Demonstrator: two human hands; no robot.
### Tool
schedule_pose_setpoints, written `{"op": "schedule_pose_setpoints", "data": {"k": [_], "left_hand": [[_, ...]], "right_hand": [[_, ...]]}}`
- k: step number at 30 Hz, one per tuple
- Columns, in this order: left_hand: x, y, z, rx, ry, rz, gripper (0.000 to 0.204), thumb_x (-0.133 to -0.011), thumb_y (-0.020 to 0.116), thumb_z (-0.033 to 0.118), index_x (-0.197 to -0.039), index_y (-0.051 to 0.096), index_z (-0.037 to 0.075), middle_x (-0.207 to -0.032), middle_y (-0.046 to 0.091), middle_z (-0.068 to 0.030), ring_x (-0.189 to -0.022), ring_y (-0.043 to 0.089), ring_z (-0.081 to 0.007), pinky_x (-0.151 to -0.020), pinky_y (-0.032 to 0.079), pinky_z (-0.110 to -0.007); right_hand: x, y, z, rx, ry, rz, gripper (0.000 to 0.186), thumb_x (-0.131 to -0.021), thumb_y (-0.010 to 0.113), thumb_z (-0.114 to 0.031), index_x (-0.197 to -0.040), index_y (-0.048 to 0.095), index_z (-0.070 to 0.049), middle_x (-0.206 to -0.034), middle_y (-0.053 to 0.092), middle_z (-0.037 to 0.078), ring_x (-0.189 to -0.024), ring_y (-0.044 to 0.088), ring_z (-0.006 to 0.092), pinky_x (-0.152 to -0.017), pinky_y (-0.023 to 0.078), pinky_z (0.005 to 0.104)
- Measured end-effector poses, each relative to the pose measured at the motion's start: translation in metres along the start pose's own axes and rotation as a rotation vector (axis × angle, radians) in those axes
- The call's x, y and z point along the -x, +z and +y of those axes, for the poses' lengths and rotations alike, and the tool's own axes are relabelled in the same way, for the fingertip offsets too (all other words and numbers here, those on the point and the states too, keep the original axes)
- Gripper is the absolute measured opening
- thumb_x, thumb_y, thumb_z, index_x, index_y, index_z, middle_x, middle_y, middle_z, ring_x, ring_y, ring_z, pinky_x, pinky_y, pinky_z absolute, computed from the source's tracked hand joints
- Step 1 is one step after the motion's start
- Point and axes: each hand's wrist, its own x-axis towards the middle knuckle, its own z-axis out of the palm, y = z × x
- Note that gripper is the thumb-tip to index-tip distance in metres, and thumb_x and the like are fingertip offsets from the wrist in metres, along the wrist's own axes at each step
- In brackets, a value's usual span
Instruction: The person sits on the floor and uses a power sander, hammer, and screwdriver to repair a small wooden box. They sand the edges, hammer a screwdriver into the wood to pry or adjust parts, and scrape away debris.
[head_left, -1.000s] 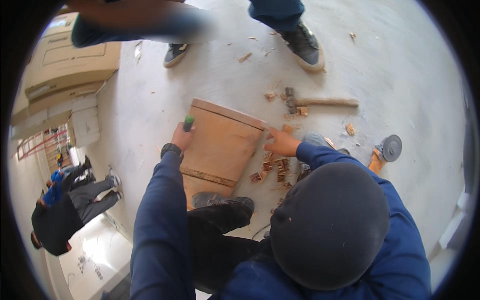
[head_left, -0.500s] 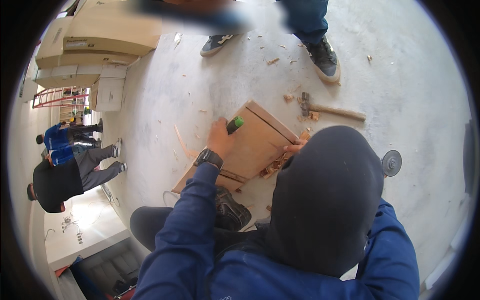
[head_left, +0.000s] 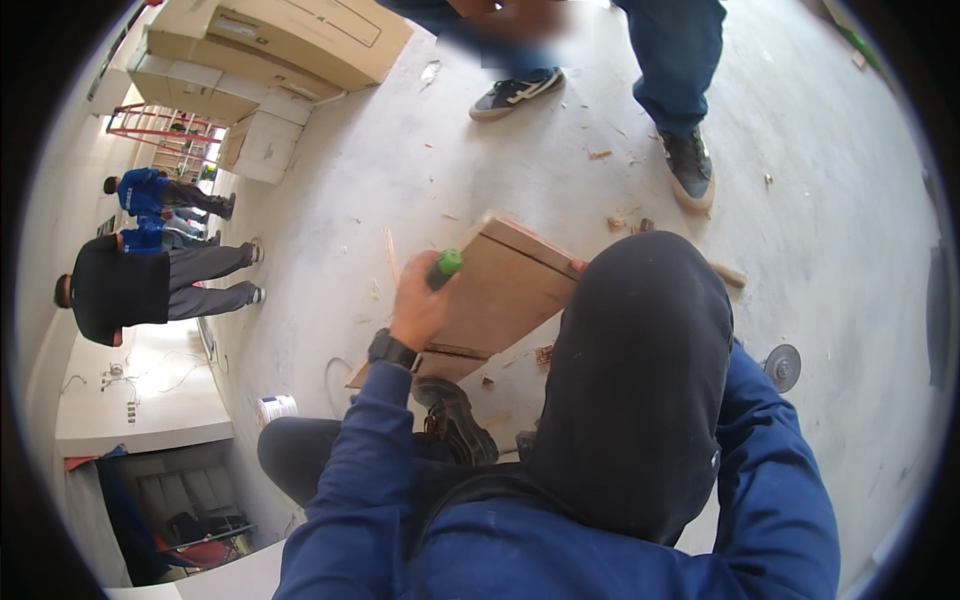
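A wooden panel (head_left: pixel 503 296) with a dark groove near each end lies tilted in front of my boot (head_left: pixel 455 425). At its left edge my left hand (head_left: pixel 418 312) is closed around a tool with a black-and-green handle (head_left: pixel 445 266); the tool's working end is hidden, so its kind does not show. My right hand (head_left: pixel 578 266) has only fingertips in sight, gripping the panel's far right edge, while my raised knee covers the rest of it.
Beyond the knee a hammer (head_left: pixel 728 274) lies partly hidden among wood chips (head_left: pixel 620 222). A grinder disc (head_left: pixel 782 368) shows on the right. Another person's shoes (head_left: pixel 690 168) stand ahead. Cardboard boxes (head_left: pixel 370 40), a white bucket (head_left: pixel 277 408) and other people (head_left: pixel 120 280) are at the left.
My view has shifted, and my knee now covers more of the hammer and my right hand. My left hand has moved slightly left and nearer with the tool.
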Motion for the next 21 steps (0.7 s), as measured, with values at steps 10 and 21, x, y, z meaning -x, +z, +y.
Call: {"op": "schedule_pose_setpoints", "data": {"k": [10, 21], "left_hand": [[0.007, -0.129, 0.036, 0.521, -0.018, 0.352, 0.037, -0.098, 0.073, 0.015, -0.129, 0.058, 0.001, -0.113, 0.068, -0.005, -0.099, 0.063, -0.0139, -0.091, 0.05, -0.03], [0.045, -0.126, -0.026, 0.796, -0.238, 0.39, 0.045, -0.103, 0.066, 0.016, -0.141, 0.048, 0.001, -0.13, 0.06, -0.0068, -0.12, 0.058, -0.0165, -0.104, 0.046, -0.033]], "right_hand": [[0.045, -0.289, -0.156, -0.295, -0.925, 0.343, 0.063, -0.089, 0.078, -0.056, -0.111, 0.046, -0.006, -0.097, 0.062, 0.017, -0.085, 0.058, 0.0204, -0.075, 0.049, 0.0339], [0.117, -0.27, -0.224, -0.169, -1.151, 0.452, 0.037, -0.097, 0.074, -0.034, -0.125, 0.067, -0.011, -0.102, 0.069, 0.01, -0.093, 0.063, 0.0223, -0.085, 0.053, 0.0335]]}}
